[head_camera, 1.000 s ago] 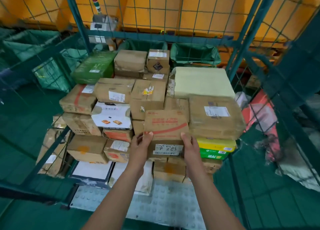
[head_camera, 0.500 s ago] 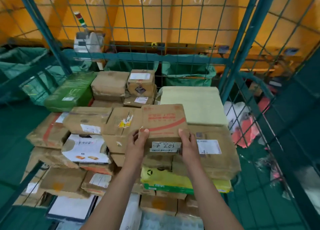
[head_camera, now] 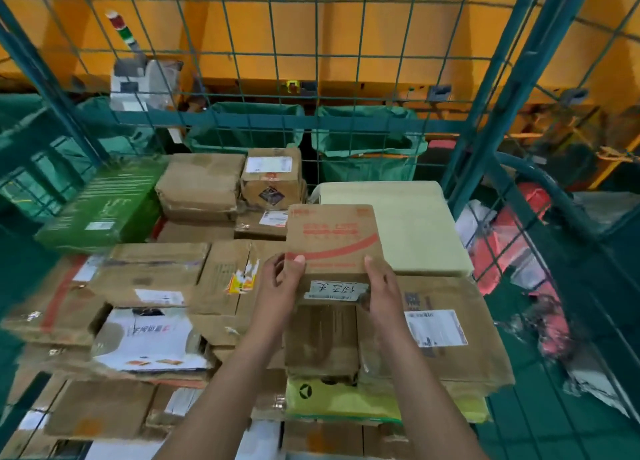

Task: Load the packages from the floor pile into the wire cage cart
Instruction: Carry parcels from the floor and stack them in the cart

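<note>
A brown cardboard box with red print and a white handwritten label (head_camera: 332,241) is held over the stack inside the wire cage cart (head_camera: 485,120). My left hand (head_camera: 282,286) grips its left near corner, thumb on top. My right hand (head_camera: 382,290) grips its right near corner the same way. The box sits above the middle of the stack, next to a pale yellow flat package (head_camera: 398,224). Whether it rests on the boxes below I cannot tell.
Many brown parcels fill the cart, with a green box (head_camera: 100,207) at the back left and a wide taped box (head_camera: 446,328) at the right. Two green sacks (head_camera: 367,137) hang behind the mesh. Red and white bags (head_camera: 509,238) lie outside on the right.
Both hands have carried the red-printed box up and forward, from the front of the stack to over its middle. The camera has moved closer to the cart.
</note>
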### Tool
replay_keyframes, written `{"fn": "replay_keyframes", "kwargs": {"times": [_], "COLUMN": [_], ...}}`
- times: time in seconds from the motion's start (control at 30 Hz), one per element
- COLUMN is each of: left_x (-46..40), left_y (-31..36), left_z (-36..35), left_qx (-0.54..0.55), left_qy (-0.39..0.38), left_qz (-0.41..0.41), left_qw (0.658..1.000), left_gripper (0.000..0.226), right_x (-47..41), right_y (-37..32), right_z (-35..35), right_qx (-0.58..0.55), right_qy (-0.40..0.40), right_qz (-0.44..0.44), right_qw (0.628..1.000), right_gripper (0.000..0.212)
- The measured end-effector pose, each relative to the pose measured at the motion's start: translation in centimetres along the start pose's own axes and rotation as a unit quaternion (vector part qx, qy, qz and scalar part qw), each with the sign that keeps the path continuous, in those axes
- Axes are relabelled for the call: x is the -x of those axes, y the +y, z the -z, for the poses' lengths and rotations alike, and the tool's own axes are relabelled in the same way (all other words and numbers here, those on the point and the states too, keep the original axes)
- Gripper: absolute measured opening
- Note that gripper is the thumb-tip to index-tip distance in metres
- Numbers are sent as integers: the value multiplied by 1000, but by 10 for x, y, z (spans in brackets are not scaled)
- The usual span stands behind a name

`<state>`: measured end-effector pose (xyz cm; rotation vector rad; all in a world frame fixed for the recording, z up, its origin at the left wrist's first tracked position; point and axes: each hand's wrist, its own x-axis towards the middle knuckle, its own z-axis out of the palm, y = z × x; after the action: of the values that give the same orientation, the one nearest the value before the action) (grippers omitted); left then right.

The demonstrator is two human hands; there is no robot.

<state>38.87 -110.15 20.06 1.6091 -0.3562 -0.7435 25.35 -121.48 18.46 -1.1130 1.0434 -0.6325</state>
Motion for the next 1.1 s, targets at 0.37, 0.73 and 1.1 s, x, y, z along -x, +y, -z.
{"fn": "replay_keyframes", "kwargs": {"times": [0.37,0.73,1.1], "left_x": [-92,-196,-259], "left_y": [26,69,46], "left_z": [-3,-31,-28], "left_qx": [-130,-191,-642], "left_qy": [-84,-78,-82], "left_qz": [-19,-90,-223], "left_qw": [988,974,729], "left_gripper": [60,70,73], "right_x": [-67,-197,-242], "right_y": [-32,-76,-63], "right_z": [-23,-47,-64], "right_qx": [139,137,432], "right_qy": [51,44,-26], "right_qz": [34,79,109], "right_qw": [988,986,895], "right_gripper": [65,77,77]}}
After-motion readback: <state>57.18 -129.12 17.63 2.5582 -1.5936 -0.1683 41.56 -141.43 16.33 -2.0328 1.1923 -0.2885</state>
